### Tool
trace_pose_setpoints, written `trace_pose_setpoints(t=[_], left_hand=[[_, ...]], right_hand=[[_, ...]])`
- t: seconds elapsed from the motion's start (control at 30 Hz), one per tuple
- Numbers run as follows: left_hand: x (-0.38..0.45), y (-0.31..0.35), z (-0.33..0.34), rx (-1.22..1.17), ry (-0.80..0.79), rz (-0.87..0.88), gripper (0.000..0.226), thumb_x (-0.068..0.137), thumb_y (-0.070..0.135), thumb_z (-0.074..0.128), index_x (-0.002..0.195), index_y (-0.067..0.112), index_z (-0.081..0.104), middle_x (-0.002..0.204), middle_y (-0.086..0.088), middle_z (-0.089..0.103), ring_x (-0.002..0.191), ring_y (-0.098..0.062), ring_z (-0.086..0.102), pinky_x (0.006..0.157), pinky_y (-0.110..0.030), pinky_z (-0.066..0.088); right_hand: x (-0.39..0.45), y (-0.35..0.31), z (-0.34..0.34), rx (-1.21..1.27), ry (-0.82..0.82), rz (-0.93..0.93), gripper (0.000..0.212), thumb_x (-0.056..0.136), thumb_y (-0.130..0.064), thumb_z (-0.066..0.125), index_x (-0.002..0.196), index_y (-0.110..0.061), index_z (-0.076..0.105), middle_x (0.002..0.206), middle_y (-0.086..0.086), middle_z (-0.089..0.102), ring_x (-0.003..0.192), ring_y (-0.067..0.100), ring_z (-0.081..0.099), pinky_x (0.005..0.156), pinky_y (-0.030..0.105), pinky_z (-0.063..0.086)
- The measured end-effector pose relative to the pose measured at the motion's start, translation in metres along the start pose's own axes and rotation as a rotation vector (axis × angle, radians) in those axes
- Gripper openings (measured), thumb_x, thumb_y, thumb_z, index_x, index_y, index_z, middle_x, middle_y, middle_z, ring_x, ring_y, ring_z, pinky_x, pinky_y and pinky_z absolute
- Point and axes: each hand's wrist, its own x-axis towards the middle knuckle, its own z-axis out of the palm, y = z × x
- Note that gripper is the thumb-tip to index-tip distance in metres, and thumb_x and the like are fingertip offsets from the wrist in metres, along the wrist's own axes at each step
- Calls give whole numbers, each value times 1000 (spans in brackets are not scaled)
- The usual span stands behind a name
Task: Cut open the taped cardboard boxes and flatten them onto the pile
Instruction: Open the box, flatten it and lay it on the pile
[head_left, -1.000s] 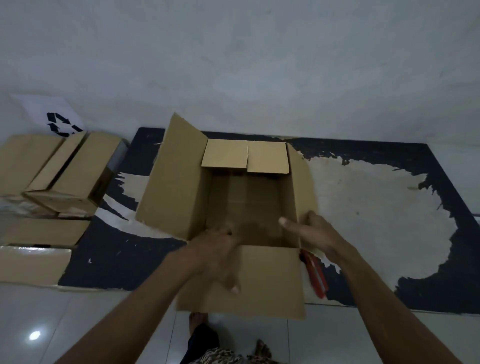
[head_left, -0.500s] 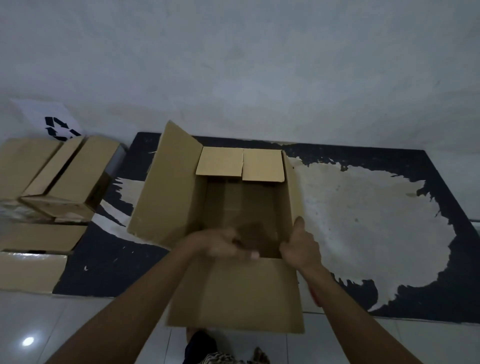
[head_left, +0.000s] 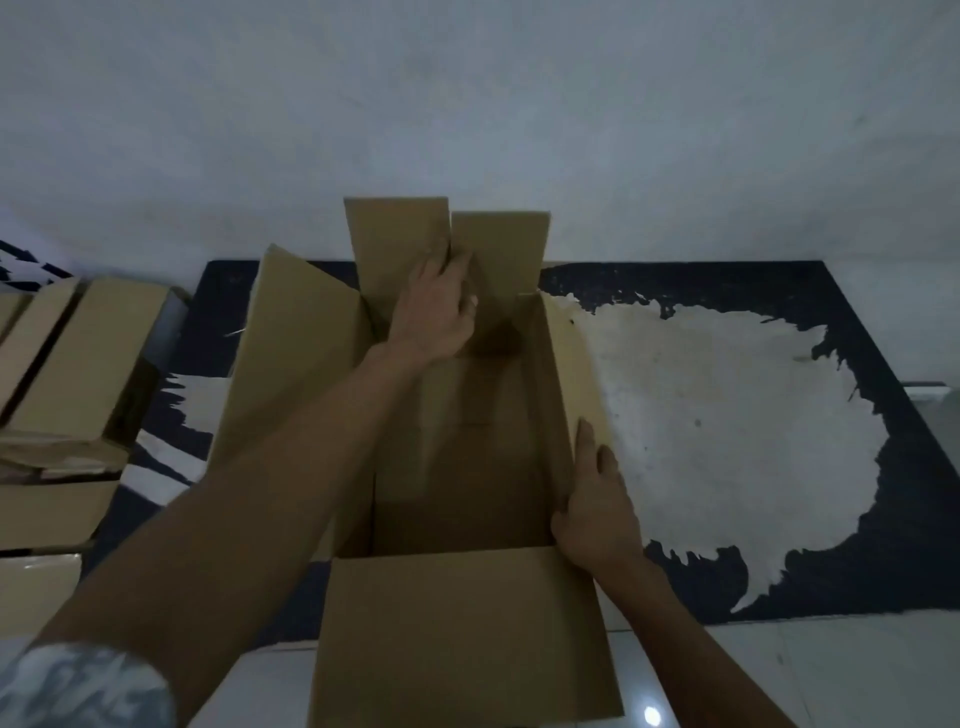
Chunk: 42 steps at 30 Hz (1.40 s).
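Box: an open cardboard box (head_left: 457, 467) lies on a worn dark mat (head_left: 779, 441) on the floor, its opening toward the camera, all flaps spread.
Far flaps: 2 small flaps (head_left: 447, 244) stand up at the far end, side by side, in front of the pale wall (head_left: 467, 104).
Near flap: 1 wide flap (head_left: 462, 639) lies flat toward the person, over the edge of the mat onto the white tiles (head_left: 831, 675).
Left flap: 1 large flap (head_left: 296, 353) leans outward on the left.
Left hand: the left hand (head_left: 436, 312) reaches deep into the box, fingers curled at the base of the 2 far flaps where they meet, gripping the cardboard there.
Right hand: the right hand (head_left: 597, 499) rests on the right wall of the box near its front corner, fingers straight along the edge, thumb inside; it presses rather than grips.
Other boxes: several more cardboard boxes (head_left: 67, 364) sit stacked at the left edge of the mat, apart from the open box.
Sleeve: a patterned sleeve (head_left: 83, 686) shows at the lower left.
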Motion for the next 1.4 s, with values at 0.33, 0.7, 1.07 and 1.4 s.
trace_pose_setpoints(t=[0.33, 0.7, 1.07, 1.4], left_hand=[[58, -13, 38, 323, -361, -245, 58, 103, 56, 22, 147, 22, 42, 159, -16, 25, 147, -45, 15, 115, -67, 4], [63, -30, 25, 205, -414, -165, 64, 101, 63, 28, 145, 21, 48, 152, -12, 43, 139, -36, 39, 115, -55, 24], [-71, 83, 73, -493, -466, -459, 56, 90, 59, 60, 127, 18, 53, 128, 4, 57, 114, -17, 55, 95, -32, 44], [-112, 96, 8, -1002, -255, -544, 16, 94, 16, 65, 110, 10, 66, 104, -4, 73, 97, -20, 69, 71, -32, 58]], right_hand=[[1, 7, 8, 93, 56, -27, 99, 89, -12, 57, 153, -36, -14, 162, 12, 14, 131, 40, 45, 99, 53, 50], [3, 8, 5, 101, 37, -57, 87, 95, -32, 51, 154, -36, -12, 159, 10, 19, 127, 38, 48, 97, 51, 50], [-5, 40, -27, 823, 181, 358, 54, 99, -36, 55, 147, -20, 36, 136, 5, 48, 110, 24, 52, 82, 34, 51], [-23, 32, -42, 1162, 32, 440, 27, 104, -35, 45, 116, -15, 58, 112, 11, 67, 91, 21, 64, 74, 32, 51]])
